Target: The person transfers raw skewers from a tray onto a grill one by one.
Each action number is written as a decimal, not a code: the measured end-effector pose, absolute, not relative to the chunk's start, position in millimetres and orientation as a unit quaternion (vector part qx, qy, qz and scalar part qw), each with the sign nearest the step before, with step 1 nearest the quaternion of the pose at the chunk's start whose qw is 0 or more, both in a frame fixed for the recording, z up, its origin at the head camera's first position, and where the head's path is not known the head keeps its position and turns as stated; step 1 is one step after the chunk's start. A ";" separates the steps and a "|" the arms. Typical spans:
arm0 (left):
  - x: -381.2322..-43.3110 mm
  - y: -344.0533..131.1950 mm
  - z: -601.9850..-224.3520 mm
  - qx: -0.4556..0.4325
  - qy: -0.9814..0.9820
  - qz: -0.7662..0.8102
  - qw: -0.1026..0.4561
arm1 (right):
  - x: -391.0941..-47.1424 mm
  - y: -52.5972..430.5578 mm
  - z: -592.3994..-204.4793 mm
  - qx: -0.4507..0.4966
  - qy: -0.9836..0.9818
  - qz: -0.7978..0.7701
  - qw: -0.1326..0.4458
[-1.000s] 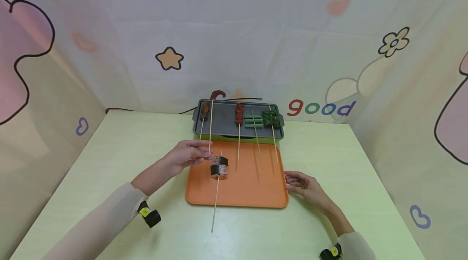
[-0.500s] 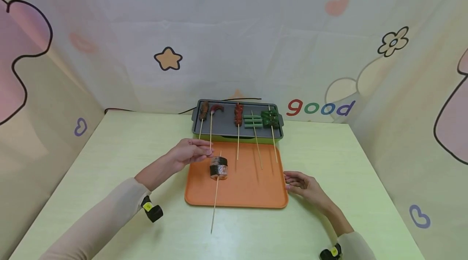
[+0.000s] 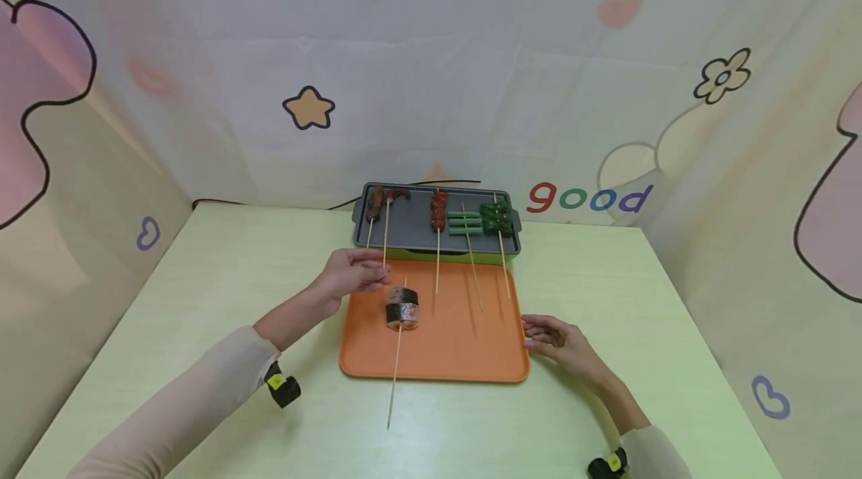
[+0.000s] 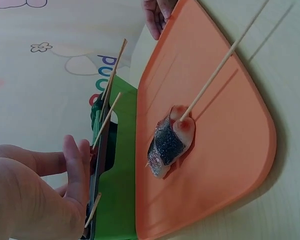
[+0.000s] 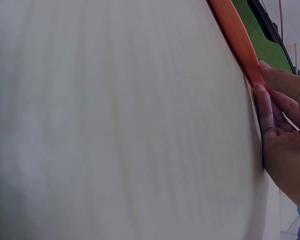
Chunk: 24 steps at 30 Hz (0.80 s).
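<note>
My left hand (image 3: 352,274) pinches the stick of a skewer with a dark red, curled, tentacle-like piece (image 3: 397,194). That piece lies at the left of the grey grill plate (image 3: 412,221), beside a brown meat skewer (image 3: 374,206). In the right wrist view, my right hand (image 5: 287,115) holds the rim of the orange tray (image 5: 235,35) between thumb and fingers. On the tray (image 3: 471,344) lies a fish skewer (image 3: 402,308) with dark-skinned pieces, its stick pointing past the near edge.
Also on the grill plate are a red meat skewer (image 3: 438,211), a green-stalk skewer (image 3: 465,223) and a leafy green skewer (image 3: 497,219), their sticks reaching over the tray. The grill's green base (image 4: 117,175) stands against the tray's far side. A printed curtain (image 3: 404,75) hangs behind.
The tentacle-like piece has come down from above the grill's back edge onto the plate. My left hand has shifted slightly away from me. The right hand stays at the tray rim.
</note>
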<state>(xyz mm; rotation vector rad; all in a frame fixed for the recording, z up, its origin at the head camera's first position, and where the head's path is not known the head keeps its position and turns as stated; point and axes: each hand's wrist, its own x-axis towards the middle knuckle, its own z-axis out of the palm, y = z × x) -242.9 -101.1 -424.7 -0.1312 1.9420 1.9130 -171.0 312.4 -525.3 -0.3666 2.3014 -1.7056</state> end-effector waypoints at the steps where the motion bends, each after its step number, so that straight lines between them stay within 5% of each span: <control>1: -242.8 -101.0 -424.9 -0.046 0.701 0.683 0.200 | -171.0 312.3 -525.3 -0.127 0.790 -0.586 0.126; 16: -238.0 -98.6 -433.8 0.009 0.799 0.591 0.109 | -171.0 313.2 -527.0 -0.125 0.792 -0.584 0.125; 24: -229.9 -107.5 -431.8 0.044 0.817 0.565 0.112 | -171.3 313.8 -526.8 -0.129 0.790 -0.587 0.123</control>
